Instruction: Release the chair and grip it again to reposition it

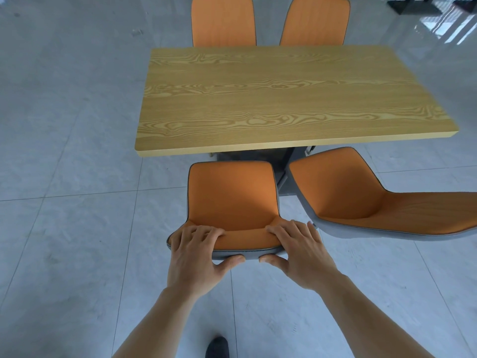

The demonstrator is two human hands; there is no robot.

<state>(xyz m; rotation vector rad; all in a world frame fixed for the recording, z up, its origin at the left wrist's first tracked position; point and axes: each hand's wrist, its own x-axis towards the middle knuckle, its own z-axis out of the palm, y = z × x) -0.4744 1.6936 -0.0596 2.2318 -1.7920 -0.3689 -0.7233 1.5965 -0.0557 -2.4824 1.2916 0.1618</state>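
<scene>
I see both hands on the near chair [232, 195] backrest: left hand [197, 251] and right hand [296, 250] each curl over its top edge, thumbs behind. Chair faces the wooden table [284, 99], seat just short of it. Probably positioning; next needs a straight, even push. Grey tiled floor [77, 202].

My left hand [192, 257] and right hand [300, 250] grip the near orange padded chair's [232, 200] backrest top. Second orange chair [361, 192] just right. Rectangular wood-grain table [284, 99] beyond both; two more orange chairs [271, 21] on its far side.
</scene>
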